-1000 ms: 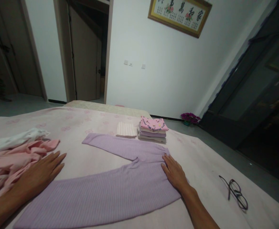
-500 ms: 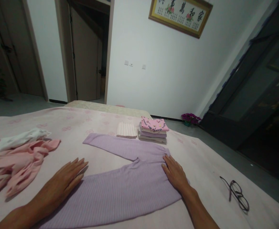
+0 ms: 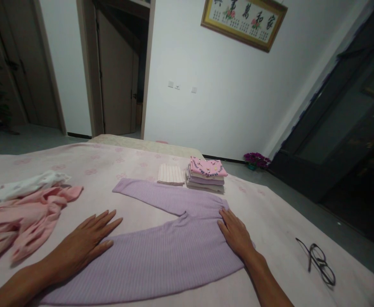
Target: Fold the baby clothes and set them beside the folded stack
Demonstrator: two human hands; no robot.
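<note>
A pair of lilac ribbed trousers [image 3: 161, 251] lies spread flat on the bed [image 3: 279, 264], waistband to the right and both legs pointing left. Across the waistband rests my right hand [image 3: 236, 232], palm down, fingers stretched out and holding nothing. My left hand [image 3: 87, 236] is at the near leg's upper edge, palm down with its fingers spread. Part of that leg is hidden behind the left hand and forearm. Just beyond the trousers are a folded striped cloth [image 3: 170, 174] and a stack of folded clothes [image 3: 206, 175] with a pink printed piece on top.
On the left lie a crumpled pink garment [image 3: 42, 211] and a white garment [image 3: 23, 187]. Black-framed glasses [image 3: 319, 262] rest on the bed at the right. Past the bed's far edge are a wall, a doorway and a pot of purple flowers [image 3: 255, 160].
My left hand's fingers have spread wider, and the hand has shifted slightly. The right hand stays on the waistband, and the trousers lie as before. The view has moved a little.
</note>
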